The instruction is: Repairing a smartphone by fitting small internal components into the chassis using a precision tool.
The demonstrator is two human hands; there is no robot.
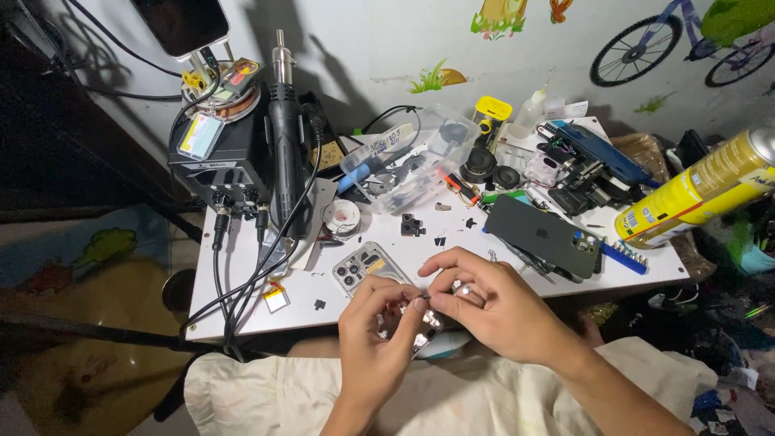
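Hiding a tiny part, left hand (375, 327) meets right hand (484, 303).

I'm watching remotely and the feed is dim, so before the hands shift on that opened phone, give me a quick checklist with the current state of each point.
1. Both hands on the work: ok. Left hand and right hand meet over the opened phone at the table's front edge.
2. Small part pinched securely between fingertips: cannot tell, too small.
3. Phone fully supported on the white table: cannot tell, the hands hide its lower end.
4. Loose black bits apart from the hands: ok.
5. Dark phone out of the way: ok, lying to the right.
6. Cables away from the hands: ok, hanging at left.
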